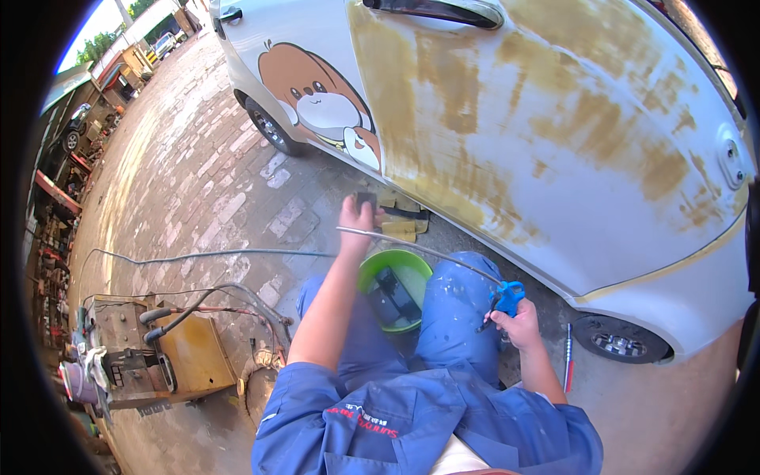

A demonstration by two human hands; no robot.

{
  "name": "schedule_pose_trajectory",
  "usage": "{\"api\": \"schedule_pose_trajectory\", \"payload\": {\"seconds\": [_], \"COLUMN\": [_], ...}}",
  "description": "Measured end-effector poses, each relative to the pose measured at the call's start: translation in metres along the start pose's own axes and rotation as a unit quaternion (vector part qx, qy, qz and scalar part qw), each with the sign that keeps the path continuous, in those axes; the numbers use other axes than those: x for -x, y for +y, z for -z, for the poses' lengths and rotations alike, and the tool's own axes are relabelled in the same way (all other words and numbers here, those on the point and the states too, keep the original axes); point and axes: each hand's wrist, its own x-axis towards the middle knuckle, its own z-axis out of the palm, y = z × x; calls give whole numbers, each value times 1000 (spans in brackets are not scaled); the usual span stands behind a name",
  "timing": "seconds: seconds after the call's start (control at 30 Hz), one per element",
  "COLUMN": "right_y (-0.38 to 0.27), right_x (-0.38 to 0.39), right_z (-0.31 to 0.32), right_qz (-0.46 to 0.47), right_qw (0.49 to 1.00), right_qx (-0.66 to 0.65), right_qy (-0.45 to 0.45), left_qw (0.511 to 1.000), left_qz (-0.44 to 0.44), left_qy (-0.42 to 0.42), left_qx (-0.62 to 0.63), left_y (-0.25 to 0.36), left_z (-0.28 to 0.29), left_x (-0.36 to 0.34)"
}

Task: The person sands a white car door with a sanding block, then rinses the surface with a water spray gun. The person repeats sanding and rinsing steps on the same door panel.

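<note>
My right hand (518,323) is closed around the handle of a blue blow gun (507,296). Its long thin metal nozzle reaches left over my knee, and the tip passes close to my left wrist. Stretched out ahead, my left hand (354,220) grips a small dark block (366,199), slightly blurred. Just right of that hand, yellowish sheets (402,229) and a dark strip (405,213) lie on the ground beside the car. Between my knees stands a green bucket (427,273) of cloudy water with a dark flat piece (392,294) in it.
A white car (522,182) with tan-brown filler patches and a cartoon dog decal (317,95) rises along the right. A grey hose (198,255) crosses the brick paving. At left sits a worn yellow machine (190,356) with cables. A red-and-silver tool (568,356) lies by the wheel (621,340).
</note>
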Motion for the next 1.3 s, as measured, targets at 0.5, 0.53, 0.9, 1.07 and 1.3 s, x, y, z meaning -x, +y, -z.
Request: {"api": "schedule_pose_trajectory", "payload": {"seconds": [0.5, 0.53, 0.9, 1.07, 1.3], "right_y": [18, 17, 21, 25, 28], "right_x": [-27, -33, -91, -102, -106], "right_z": [2, -2, -7, -6, -6], "right_qz": [-81, -83, -201, -220, -226], "right_qw": [995, 993, 974, 967, 963], "right_qx": [10, 48, 30, 15, 0], "right_qy": [-63, -65, -103, -129, -146], "left_qw": [791, 809, 718, 657, 508], "left_qz": [-365, -313, -448, -483, -630], "left_qy": [-408, -421, -327, -373, -371], "left_qx": [-274, -266, -420, -443, -456], "left_y": [433, 437, 443, 452, 453], "left_z": [-192, -195, -190, -191, -203], "left_x": [-55, -57, -68, -73, -70]}}
